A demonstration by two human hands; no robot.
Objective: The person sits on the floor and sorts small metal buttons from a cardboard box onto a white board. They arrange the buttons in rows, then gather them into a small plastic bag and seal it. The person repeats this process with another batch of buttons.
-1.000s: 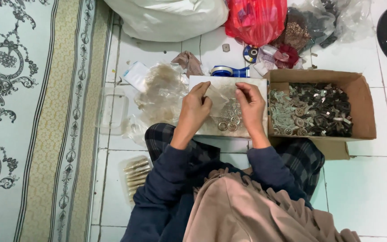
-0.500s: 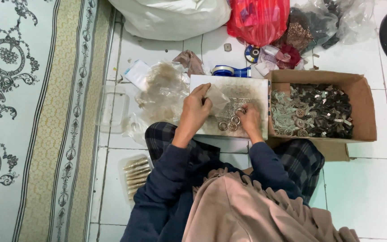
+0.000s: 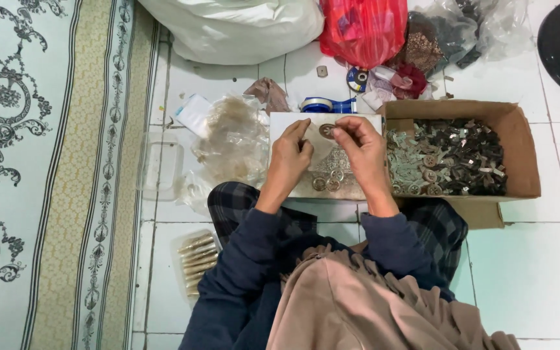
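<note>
brown cardboard box right, red bag

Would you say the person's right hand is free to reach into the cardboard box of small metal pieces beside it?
Probably yes. The cardboard box is open-topped and sits just right of the right hand, with nothing between them. However, that hand's fingers pinch a small round piece, shared with the left hand.

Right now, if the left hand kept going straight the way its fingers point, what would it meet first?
The left hand points up and away from the body, toward the top of the picture. First in that line looks to be the blue tape roll past the far edge of the white board, though height is hard to judge from above.
</note>
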